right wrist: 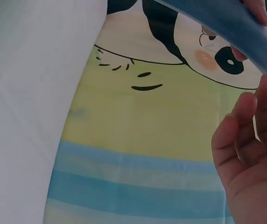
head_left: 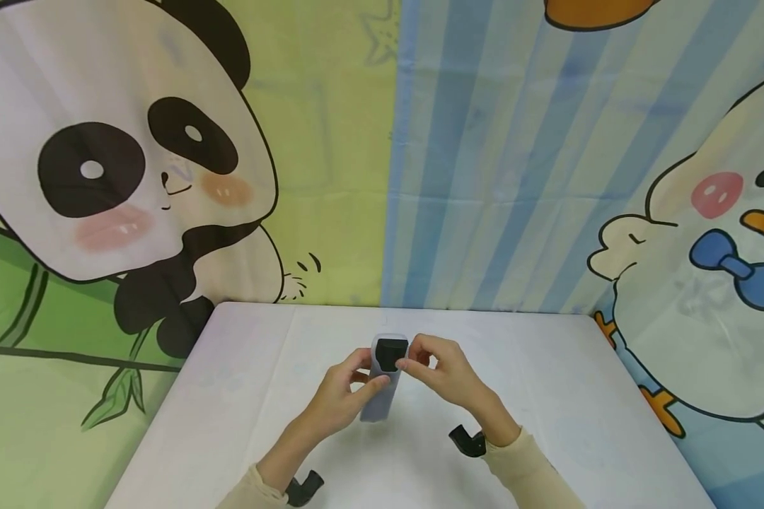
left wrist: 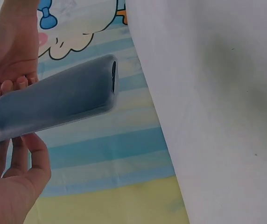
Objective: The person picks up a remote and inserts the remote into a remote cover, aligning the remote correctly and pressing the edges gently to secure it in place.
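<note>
A long grey-blue case (head_left: 377,406) with rounded edges is held tilted above the table, with a black piece (head_left: 391,352) at its upper end. My left hand (head_left: 340,396) grips the case from the left, thumb on the front and fingers behind. At the upper right edge, thumb and bent fingers of my right hand (head_left: 446,371) pinch the rim beside the black piece. In the left wrist view the smooth back of the case (left wrist: 59,98) shows, with a dark slot in its near end. The right wrist view cuts off part of the case (right wrist: 227,23); the exact pinch is hidden there.
A white-covered table (head_left: 280,353) lies under the hands. Behind it hangs a printed cloth (head_left: 331,177) with a panda and a duck. Black curved wrist mounts (head_left: 467,442) stick out near both sleeves.
</note>
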A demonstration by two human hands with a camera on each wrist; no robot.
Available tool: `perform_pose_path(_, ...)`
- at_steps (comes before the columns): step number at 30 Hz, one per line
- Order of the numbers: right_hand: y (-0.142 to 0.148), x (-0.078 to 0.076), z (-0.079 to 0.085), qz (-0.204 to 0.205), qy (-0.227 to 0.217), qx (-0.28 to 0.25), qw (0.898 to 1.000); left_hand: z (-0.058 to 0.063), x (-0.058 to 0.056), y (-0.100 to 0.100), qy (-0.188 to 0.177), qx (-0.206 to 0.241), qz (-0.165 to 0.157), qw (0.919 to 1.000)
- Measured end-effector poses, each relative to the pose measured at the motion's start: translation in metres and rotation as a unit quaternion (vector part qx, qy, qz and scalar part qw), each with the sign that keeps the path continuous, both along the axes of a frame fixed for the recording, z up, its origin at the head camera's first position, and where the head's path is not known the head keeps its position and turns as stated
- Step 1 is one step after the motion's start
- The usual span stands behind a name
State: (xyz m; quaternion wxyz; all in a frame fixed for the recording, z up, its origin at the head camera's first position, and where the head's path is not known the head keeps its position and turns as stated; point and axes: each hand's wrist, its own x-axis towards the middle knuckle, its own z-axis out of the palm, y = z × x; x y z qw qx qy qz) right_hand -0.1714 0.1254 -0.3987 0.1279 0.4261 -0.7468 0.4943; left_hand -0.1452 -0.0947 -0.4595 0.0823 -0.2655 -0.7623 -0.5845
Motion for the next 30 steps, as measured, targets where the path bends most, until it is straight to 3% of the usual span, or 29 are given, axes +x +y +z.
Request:
perform_pose_path(6, 0.005, -0.006, 0.003, 0.07, -0.065, 0.012, 0.995, -0.004, -0.001, -0.003, -0.011, 0.006, -0.057, 0.9983)
perform_pose_path(9, 0.008, -0.012, -0.005, 0.111, -0.094, 0.017, 0.989, -0.004, -0.001, -0.005, -0.026, 0.009, -0.092, 0.9954)
perform_pose_path(12, 0.011, -0.018, -0.017, 0.16, -0.129, 0.017, 0.979, -0.003, 0.0, -0.008, -0.041, 0.019, -0.13, 0.9905)
perform_pose_path(15, 0.015, -0.023, -0.024, 0.213, -0.172, 0.013, 0.962, -0.002, 0.003, -0.011, -0.063, 0.034, -0.165, 0.9836)
perform_pose_path(19, 0.018, -0.025, -0.024, 0.258, -0.196, 0.017, 0.946, 0.001, 0.004, -0.014, -0.062, 0.033, -0.176, 0.9819)
perform_pose_path(26, 0.024, -0.028, -0.025, 0.235, -0.159, 0.047, 0.958, 0.007, 0.007, -0.02, -0.019, -0.008, -0.13, 0.9913)
perform_pose_path(30, 0.022, -0.025, -0.027, 0.181, -0.112, 0.048, 0.976, 0.009, 0.009, -0.022, -0.009, -0.025, -0.109, 0.9937)
